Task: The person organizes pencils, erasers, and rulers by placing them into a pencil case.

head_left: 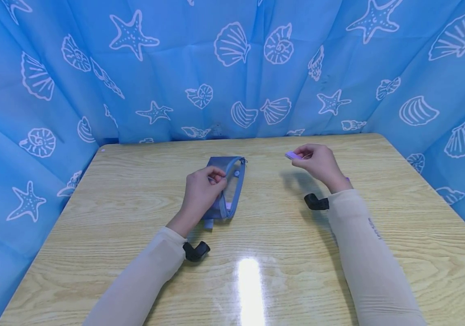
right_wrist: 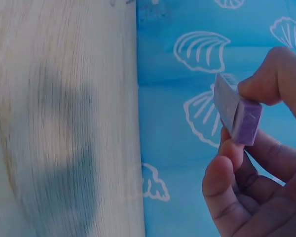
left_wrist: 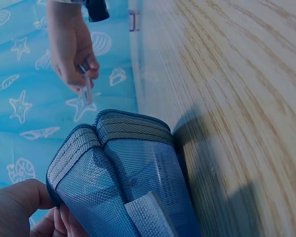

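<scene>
A blue mesh zip pouch [head_left: 216, 211] stands on the table left of centre, its zipped mouth spread apart toward the right. My left hand [head_left: 205, 188] pinches the pouch's upper rim between thumb and fingers. In the left wrist view the pouch's mesh side [left_wrist: 153, 173] and a pale fabric tab [left_wrist: 149, 215] show close up. Over the table to the right, my right hand [head_left: 318, 164] holds a small purple eraser [right_wrist: 247, 123] in a pale sleeve, thumb on one side and fingers on the other. A pale pinkish item [head_left: 228, 206] shows at the pouch's mouth.
A small purple thing [head_left: 348, 179] lies mostly hidden behind my right wrist. The wood-grain table [head_left: 281, 253] ends at a blue shell-print curtain [head_left: 200, 68] at the back and sides. Black wrist mounts [head_left: 196, 251] stick out from both sleeves.
</scene>
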Available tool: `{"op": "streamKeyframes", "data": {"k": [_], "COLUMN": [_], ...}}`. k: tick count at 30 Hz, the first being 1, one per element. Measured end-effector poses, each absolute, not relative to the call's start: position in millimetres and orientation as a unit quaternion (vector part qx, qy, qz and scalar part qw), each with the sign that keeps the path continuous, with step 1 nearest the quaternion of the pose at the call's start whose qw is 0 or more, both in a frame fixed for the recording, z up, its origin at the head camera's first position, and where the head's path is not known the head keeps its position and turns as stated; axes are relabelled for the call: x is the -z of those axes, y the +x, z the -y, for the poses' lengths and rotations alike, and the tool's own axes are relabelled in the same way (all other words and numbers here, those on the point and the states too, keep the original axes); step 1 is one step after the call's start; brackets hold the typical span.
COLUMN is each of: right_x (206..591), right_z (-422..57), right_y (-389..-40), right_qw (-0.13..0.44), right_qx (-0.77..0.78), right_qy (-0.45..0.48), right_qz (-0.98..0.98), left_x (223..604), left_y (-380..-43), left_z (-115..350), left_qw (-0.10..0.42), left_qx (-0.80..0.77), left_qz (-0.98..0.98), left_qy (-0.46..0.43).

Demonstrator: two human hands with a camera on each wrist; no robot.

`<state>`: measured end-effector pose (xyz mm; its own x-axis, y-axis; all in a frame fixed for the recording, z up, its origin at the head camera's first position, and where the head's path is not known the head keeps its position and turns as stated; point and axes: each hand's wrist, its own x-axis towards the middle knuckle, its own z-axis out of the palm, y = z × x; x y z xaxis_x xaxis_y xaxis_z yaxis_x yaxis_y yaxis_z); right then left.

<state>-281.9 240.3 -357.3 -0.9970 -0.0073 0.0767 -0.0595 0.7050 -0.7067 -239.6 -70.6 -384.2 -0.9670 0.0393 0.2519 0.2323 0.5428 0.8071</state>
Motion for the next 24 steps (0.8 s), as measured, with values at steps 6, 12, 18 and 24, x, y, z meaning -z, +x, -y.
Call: {"op": "streamKeyframes", "data": {"k": [6, 12, 18, 24], "right_x": [361.3, 366.9, 371.6, 378.5], "right_z": [-227.6, -211.4, -196.1, -180.1], "right_y": [-283.7, -284.8, -283.5, -281.7], "right_qw": [0.009, -0.01, -0.021, -0.033], "right_qx": [-0.391, -0.397, -0.39, -0.381], "right_qy": [0.052, 0.07, 0.088, 0.109], "right_qz": [0.919, 0.915, 0.916, 0.918], "left_x": [383.8, 384.3, 384.4, 383.9], "left_y": [-239.2, -239.9, -240.2, -239.4], "left_z": [70.2, 70.1, 70.3, 70.5], "left_qw": [0.102, 0.105, 0.107, 0.107], "left_qx": [0.473, 0.471, 0.466, 0.466], "left_qz": [0.872, 0.872, 0.875, 0.875], "left_qy": [-0.077, -0.077, -0.076, -0.076]}}
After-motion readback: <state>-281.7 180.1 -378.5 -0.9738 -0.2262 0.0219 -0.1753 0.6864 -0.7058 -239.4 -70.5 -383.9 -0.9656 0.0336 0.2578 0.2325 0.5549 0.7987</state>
